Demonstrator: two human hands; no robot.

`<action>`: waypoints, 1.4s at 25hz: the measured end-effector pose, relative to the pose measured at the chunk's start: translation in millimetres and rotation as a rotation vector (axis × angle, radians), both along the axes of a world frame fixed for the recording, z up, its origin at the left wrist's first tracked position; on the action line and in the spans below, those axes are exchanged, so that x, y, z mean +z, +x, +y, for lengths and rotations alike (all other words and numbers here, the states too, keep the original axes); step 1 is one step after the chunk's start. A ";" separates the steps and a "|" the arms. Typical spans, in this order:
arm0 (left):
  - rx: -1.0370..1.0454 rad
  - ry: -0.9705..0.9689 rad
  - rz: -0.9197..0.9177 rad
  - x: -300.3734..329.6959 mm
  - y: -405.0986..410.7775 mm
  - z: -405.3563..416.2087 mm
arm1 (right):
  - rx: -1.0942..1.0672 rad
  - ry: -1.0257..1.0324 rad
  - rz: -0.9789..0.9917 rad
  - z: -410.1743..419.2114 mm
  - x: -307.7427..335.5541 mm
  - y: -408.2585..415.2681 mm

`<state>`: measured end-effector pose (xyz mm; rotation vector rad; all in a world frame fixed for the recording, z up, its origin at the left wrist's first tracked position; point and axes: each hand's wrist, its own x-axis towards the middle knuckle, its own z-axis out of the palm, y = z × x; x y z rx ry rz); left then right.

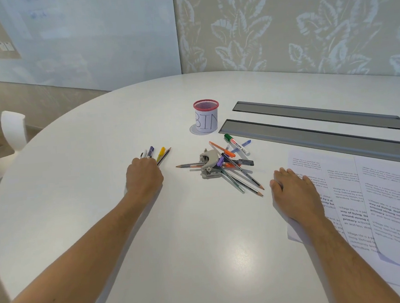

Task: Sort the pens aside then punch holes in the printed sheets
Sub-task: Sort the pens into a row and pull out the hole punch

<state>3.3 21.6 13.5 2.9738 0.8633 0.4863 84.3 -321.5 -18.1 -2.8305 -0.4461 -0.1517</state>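
My left hand (144, 175) is closed around a bunch of pens (157, 154) whose tips fan out beyond my fingers, left of the table's middle. A grey hole punch (208, 163) sits in the middle, with a loose pile of pens and pencils (235, 169) lying over and beside it. A green-capped marker (236, 145) lies at the pile's far side. My right hand (293, 193) rests flat, fingers together, on the left edge of the printed sheets (377, 199) spread at the right.
A red mesh cup (206, 117) wrapped in paper marked BIN stands behind the pile. Two grey cable-tray lids (312, 128) run along the white oval table (201, 246) at the right. A white chair (13, 132) stands off the table's left edge.
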 end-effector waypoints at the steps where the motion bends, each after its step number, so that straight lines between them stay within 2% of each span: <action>1: 0.000 0.020 0.013 0.5 -0.2 -1.0 | 0.003 0.003 -0.002 0.0 0.2 -0.3; 5: -0.022 0.101 0.000 2.7 2.1 -6.0 | 0.003 0.024 -0.003 0.1 0.7 -0.8; 9: -0.128 0.006 -0.130 5.5 10.1 -18.3 | -0.002 0.033 -0.001 0.7 1.3 -1.3; 12: -0.287 -0.099 -0.243 9.8 17.2 -34.0 | -0.003 0.043 0.004 1.2 1.7 -1.9; 15: -0.544 -0.111 -0.249 14.8 22.4 -54.9 | -0.001 0.050 0.003 0.7 2.0 -2.8; 17: -0.676 -0.093 -0.210 18.9 27.0 -68.7 | -0.003 0.051 0.000 0.9 1.9 -3.0; 20: -0.762 -0.057 -0.120 21.8 39.1 -88.3 | -0.004 0.038 0.000 1.4 2.1 -2.8; 25: -0.771 -0.002 0.027 32.4 67.7 -106.3 | -0.003 0.044 -0.003 1.2 2.4 -4.2; 30: -0.737 -0.012 0.302 45.8 91.7 -112.6 | 0.000 0.057 0.002 1.8 3.5 -5.0; 35: -0.735 0.105 0.382 44.1 99.7 -117.4 | 0.001 0.048 -0.005 1.3 3.6 -5.2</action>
